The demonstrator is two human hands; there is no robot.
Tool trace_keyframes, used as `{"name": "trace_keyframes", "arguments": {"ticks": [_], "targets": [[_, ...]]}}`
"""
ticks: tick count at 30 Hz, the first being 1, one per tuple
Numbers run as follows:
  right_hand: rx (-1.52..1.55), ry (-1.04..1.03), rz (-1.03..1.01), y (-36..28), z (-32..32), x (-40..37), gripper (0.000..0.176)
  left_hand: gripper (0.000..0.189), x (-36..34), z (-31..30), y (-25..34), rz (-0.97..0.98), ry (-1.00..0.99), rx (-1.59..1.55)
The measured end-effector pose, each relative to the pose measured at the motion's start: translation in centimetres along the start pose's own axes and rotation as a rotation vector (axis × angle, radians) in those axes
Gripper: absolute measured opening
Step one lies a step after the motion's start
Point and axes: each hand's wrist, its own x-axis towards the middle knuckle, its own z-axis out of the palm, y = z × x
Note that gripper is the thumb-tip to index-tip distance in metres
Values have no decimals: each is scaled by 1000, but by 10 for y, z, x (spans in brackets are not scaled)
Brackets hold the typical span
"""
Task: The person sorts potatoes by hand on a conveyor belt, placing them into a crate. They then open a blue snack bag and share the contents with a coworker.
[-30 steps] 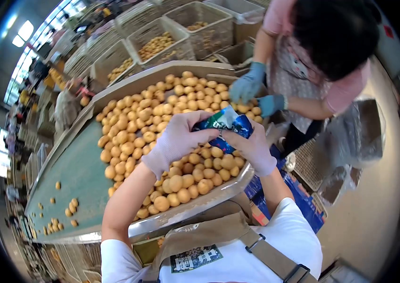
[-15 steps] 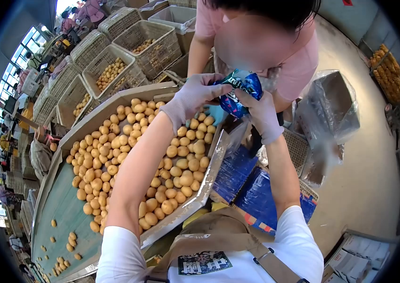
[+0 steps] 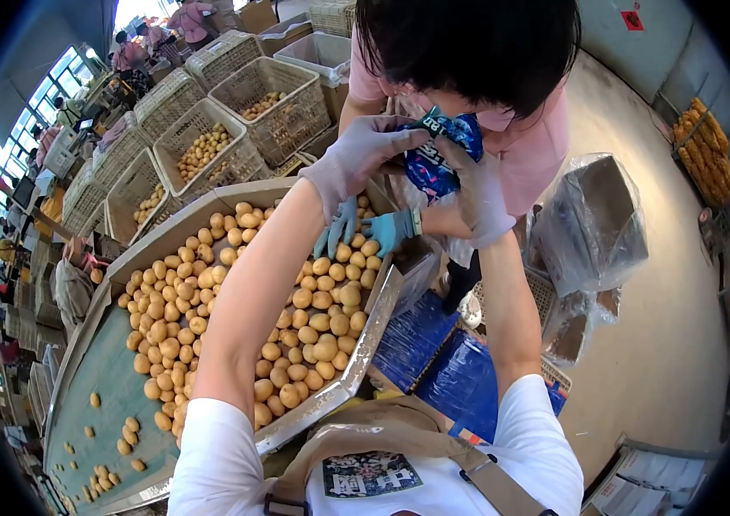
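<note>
A shiny blue printed packet (image 3: 434,172) is held up in front of me between both of my gloved hands. My left hand (image 3: 352,163), in a pale grey glove, is closed on its top left corner, fingers and thumb pinched. On the packet's right side my right hand (image 3: 481,193), gloved alike, grips it with the thumb across the front. Below my hands, round yellow-brown potatoes (image 3: 322,322) cover much of a sorting table. A co-worker's blue-gloved hand (image 3: 392,230) and a second blue glove (image 3: 343,225) rest at the potatoes' far edge.
Across from me a person in a pink shirt (image 3: 537,168) leans over the table end. Plastic crates (image 3: 274,95) with potatoes stand behind the table's raised rim (image 3: 184,211). On the right are plastic-wrapped boxes (image 3: 593,224); blue-wrapped cartons (image 3: 468,370) lie below my right arm.
My hands still hold the packet, its top now more gathered. The co-worker's head has bent lower, and their blue-gloved hands now show more fully over the potatoes.
</note>
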Motion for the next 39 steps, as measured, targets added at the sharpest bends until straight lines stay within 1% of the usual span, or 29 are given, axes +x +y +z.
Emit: {"name": "trace_keyframes", "arguments": {"ticks": [2,4,6,10,12,14,15,16,17,19,20,21,22,24,25,26,27,28,29,30,32,33,34,36,37,39], "targets": [[-69,32,-5,3,-2,3,24,38,4,0,5,-32,21,17],[-160,24,-151,16,-7,5,24,35,7,3,10,-35,41,50],[-165,42,-222,20,-9,8,24,33,14,5,11,-28,57,62],[37,121,-193,17,4,10,15,28,19,10,11,46,113,24],[81,155,-182,25,-2,20,11,27,24,14,12,88,150,-7],[58,193,-160,40,-18,35,14,28,38,3,-7,341,84,195],[51,217,-133,40,-20,38,17,28,41,2,-10,392,72,235],[52,253,-74,25,-14,32,20,29,42,3,-11,444,63,274],[54,288,-16,16,-11,29,23,29,42,5,-13,420,74,251],[-12,295,-55,10,-9,26,23,30,36,15,0,249,96,183],[-46,297,-72,7,-8,28,23,31,34,19,12,99,108,137],[29,218,-49,10,-15,32,19,33,30,24,23,-49,119,93],[103,139,-27,16,-28,37,15,31,26,29,29,-49,133,104],[-410,55,-152,28,-47,44,7,28,16,36,37,-41,166,128],[-993,53,-299,29,-48,42,7,29,21,32,29,20,142,148],[-1297,84,-460,28,-49,41,9,30,26,28,21,82,118,167],[-1313,116,-491,21,-44,42,11,32,35,28,12,202,129,46],[-1206,153,-466,12,-36,43,14,33,43,27,3,326,140,-71],[-910,198,-356,1,-24,43,17,34,45,27,4,269,128,-92],[-502,273,-260,-9,-11,40,20,34,45,25,4,207,116,-119],[-132,299,-83,-15,0,35,26,31,51,19,-4,100,116,-93],[12,262,11,-8,-8,36,28,31,31,25,12,64,99,-80],[-143,238,-185,-2,-7,35,21,29,31,25,10,64,86,-71],[70,226,-39,-6,-1,25,17,33,20,23,7,98,69,12],[71,224,-39,-6,2,22,18,47,18,20,5,66,39,2],[59,245,-35,-6,2,12,18,57,0,28,0,159,101,-129]]}}
